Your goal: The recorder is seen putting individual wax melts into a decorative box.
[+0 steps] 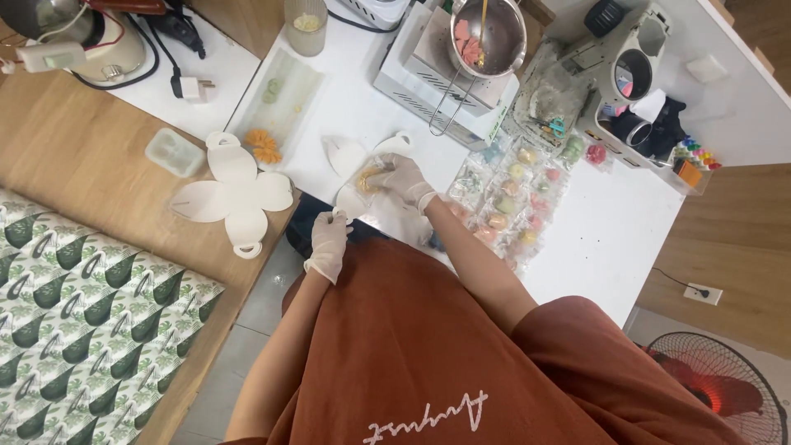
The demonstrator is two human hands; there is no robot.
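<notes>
Both gloved hands grip a clear bag [362, 194]: left hand [328, 244] pinching its edge, right hand [401, 179] pressing the orange piece [368, 178] inside; squeezing might crush it

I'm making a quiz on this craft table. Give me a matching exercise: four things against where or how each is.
Things:
1. right hand
2. left hand
3. metal pot
4. flat white box blank

Places:
A. on the wooden surface, unfolded
B. on the white appliance, holding pink pieces
C. at the near edge of the clear bag
D. on the yellow piece inside the clear bag

Pairs: 1-D, 2-C, 3-B, 4-A
</notes>
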